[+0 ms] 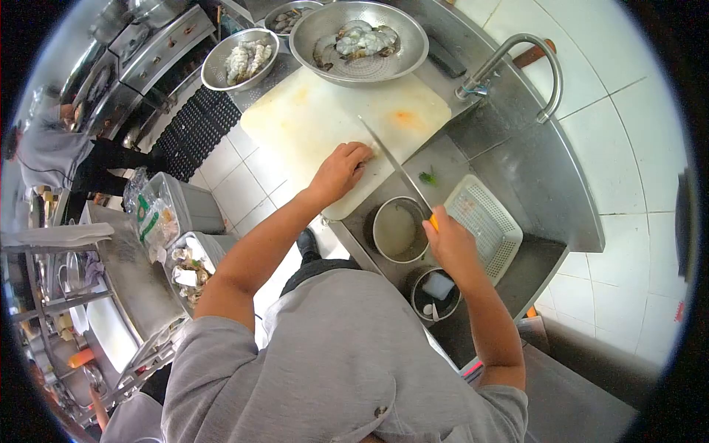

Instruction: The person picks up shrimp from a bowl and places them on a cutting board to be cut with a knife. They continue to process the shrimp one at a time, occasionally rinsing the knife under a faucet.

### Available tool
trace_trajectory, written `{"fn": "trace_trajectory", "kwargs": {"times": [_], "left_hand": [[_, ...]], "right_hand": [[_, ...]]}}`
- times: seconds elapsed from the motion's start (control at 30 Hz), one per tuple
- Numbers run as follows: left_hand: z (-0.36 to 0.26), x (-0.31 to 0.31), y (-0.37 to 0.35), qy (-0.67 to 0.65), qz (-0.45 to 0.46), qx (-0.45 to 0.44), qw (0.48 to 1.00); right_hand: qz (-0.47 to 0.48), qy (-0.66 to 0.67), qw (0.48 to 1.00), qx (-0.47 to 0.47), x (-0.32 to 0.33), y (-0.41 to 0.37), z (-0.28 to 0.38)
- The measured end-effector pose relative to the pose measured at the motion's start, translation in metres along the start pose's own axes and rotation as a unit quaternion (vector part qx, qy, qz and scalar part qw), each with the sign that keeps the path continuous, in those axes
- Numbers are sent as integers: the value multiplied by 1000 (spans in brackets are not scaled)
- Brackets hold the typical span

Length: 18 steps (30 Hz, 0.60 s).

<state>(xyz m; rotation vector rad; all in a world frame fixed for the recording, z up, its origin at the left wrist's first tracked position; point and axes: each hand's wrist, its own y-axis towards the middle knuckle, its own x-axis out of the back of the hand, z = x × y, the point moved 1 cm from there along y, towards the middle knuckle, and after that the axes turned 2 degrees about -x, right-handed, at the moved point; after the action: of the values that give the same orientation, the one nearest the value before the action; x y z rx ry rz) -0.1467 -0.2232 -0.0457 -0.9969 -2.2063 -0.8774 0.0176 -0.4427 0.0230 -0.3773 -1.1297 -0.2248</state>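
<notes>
My right hand (452, 242) is wrapped round the orange handle of a long knife (399, 168), whose blade slants up and left over the white cutting board (295, 125). On the board, left of the blade, lies my left hand (341, 171) with its fingers curled together; a small pale piece seems to be at its fingertips, too small to make out. Beyond the board a large steel bowl (310, 29) holds grey shrimp (358, 40). A smaller colander (214, 74) with pale peeled shrimp (248, 60) stands to its left.
Right of the board are a sink with a curved faucet (557, 85), a white plastic basket (484, 221), a pot of cloudy liquid (396, 229) and a dark pot (436, 294). Bins (193, 207) stand at the left. Another person (59, 155) is at the far left.
</notes>
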Motion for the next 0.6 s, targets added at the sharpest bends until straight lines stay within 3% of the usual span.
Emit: {"fn": "trace_trajectory", "kwargs": {"times": [0.07, 0.33, 0.6], "left_hand": [[1, -4, -3, -14, -20, 36, 999], [-4, -1, 1, 20, 8, -2, 1000], [-5, -2, 2, 28, -13, -19, 999]], "right_hand": [[-4, 0, 1000, -4, 7, -13, -3], [64, -66, 995, -26, 17, -41, -14], [40, -60, 997, 4, 0, -1, 8]]}}
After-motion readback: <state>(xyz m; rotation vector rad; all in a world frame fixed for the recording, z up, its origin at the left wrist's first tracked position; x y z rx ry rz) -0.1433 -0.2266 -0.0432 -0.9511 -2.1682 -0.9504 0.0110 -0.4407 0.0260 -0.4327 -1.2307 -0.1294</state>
